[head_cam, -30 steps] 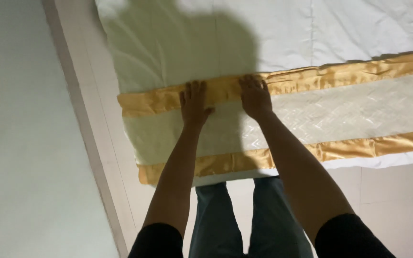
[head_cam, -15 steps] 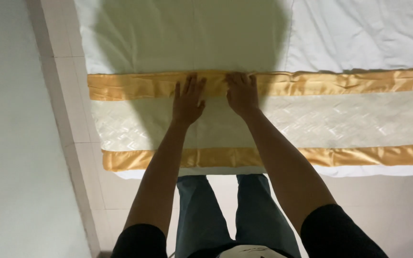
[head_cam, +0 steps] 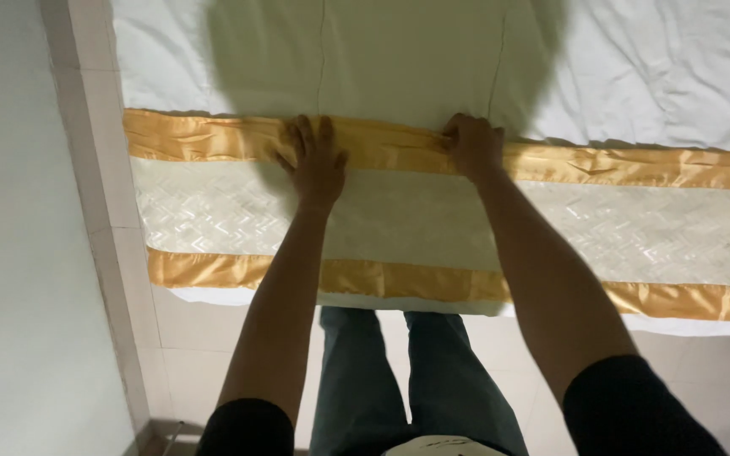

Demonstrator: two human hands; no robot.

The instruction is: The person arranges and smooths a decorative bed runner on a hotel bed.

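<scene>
The left hand [head_cam: 316,160] lies flat, fingers spread and open, palm down on the runner [head_cam: 433,221], its fingertips over the far gold band [head_cam: 213,138] and its heel on the quilted cream middle; it clamps nothing. To its right, well apart along the same band, the right hand [head_cam: 471,143] has its fingers curled together on the band's far edge, where the satin bunches into a small fold; whether it pinches the cloth or only presses it I cannot tell. Beyond both hands lies the white sheet [head_cam: 652,76], smooth just past the left hand and creased further right, with the person's shadow across it. Nearer than the hands, the cream panel runs to the near gold band [head_cam: 230,268] at the bed's edge; both forearms cross it. Below that edge are grey trousers [head_cam: 433,380] and pale floor tiles [head_cam: 187,355]; far left of the left hand stands a white wall [head_cam: 10,253].
</scene>
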